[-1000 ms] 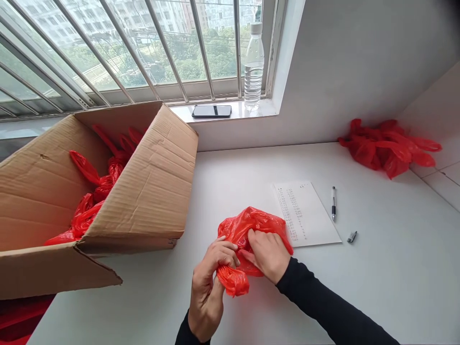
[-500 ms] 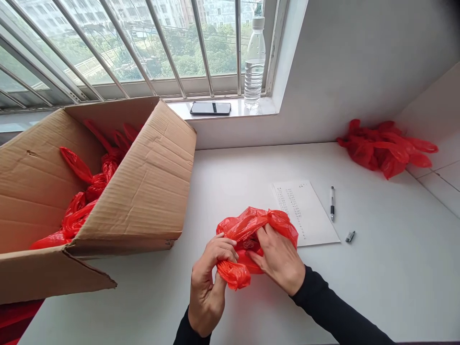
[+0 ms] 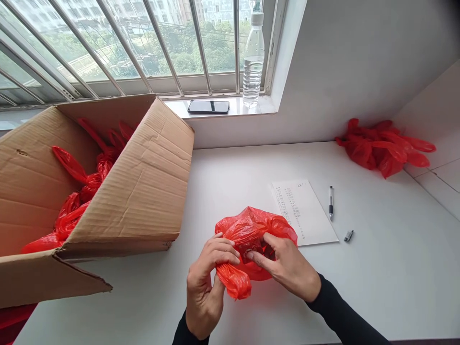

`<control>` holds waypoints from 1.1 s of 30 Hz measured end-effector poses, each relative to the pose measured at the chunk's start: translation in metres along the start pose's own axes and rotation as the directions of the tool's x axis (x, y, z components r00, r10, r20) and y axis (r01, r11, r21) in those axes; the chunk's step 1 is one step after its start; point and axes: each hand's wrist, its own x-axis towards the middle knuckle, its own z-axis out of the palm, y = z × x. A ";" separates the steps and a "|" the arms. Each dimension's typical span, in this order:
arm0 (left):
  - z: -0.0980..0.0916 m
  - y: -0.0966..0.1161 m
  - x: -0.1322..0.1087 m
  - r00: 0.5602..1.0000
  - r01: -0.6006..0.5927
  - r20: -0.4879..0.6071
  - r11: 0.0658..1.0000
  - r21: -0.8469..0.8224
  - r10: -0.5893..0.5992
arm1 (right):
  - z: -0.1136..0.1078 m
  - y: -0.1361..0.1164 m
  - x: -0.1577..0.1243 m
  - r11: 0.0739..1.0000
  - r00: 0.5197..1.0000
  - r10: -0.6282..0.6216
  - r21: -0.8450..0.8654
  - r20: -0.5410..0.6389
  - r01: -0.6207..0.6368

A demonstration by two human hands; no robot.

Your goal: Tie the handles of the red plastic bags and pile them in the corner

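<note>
A crumpled red plastic bag (image 3: 247, 223) is at the front middle of the white table, its mouth partly spread. My left hand (image 3: 210, 282) is closed round the bag's gathered handle, and the looped end sticks out between thumb and fingers. On the right of the same bag, my right hand (image 3: 287, 263) grips at its mouth. The thumb lies against the film, with the fingertips partly hidden in the folds. Something dark shows inside the opening, too hidden to make out.
A cardboard box (image 3: 132, 191) holding several red bags (image 3: 89, 184) stands at left. Behind my right hand lie a written sheet (image 3: 309, 213), a pen (image 3: 331, 203) and its cap (image 3: 348, 235). More red bags (image 3: 384, 148) lie far right. A phone (image 3: 208, 107) and water bottle (image 3: 253, 67) occupy the windowsill.
My right hand has shifted slightly right and down along the bag, and the mouth is wider. The left hand keeps its hold on the handle, whose loop hangs a little lower.
</note>
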 end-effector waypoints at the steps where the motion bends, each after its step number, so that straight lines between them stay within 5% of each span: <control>1: 0.000 0.000 0.000 1.000 -0.003 -0.006 1.000 -0.007 0.003 | 0.000 0.001 0.000 1.000 1.000 0.000 0.024 -0.007 0.000; 7: 0.003 0.004 0.002 0.999 -0.007 -0.052 0.998 -0.059 0.004 | -0.001 0.004 -0.002 0.971 0.999 0.038 0.238 -0.013 -0.034; 12: 0.002 0.003 -0.001 0.999 0.013 -0.050 0.997 -0.080 -0.017 | -0.002 0.002 -0.002 0.970 0.999 0.032 0.241 -0.009 -0.029; 20: 0.002 0.004 -0.005 0.998 0.044 -0.032 0.990 -0.134 -0.049 | 0.000 0.003 -0.009 0.990 0.972 -0.136 -0.053 -0.190 0.128; 23: 0.002 0.007 -0.004 0.997 0.064 -0.040 0.983 -0.173 -0.072 | -0.008 -0.003 -0.020 0.966 0.882 -0.256 -0.083 -0.395 0.244; 27: 0.004 0.011 -0.002 0.996 0.071 -0.036 0.979 -0.192 -0.079 | -0.023 0.000 -0.022 0.931 0.632 -0.360 -0.309 -0.686 0.196; 28: 0.005 0.012 -0.002 0.996 0.077 -0.032 0.979 -0.190 -0.084 | -0.027 0.003 -0.020 0.929 0.629 -0.355 -0.339 -0.692 0.151; 33: 0.007 0.017 -0.001 0.976 0.189 -0.065 0.957 -0.219 -0.207 | -0.034 0.011 -0.009 0.958 0.782 -0.260 -0.253 -0.567 0.135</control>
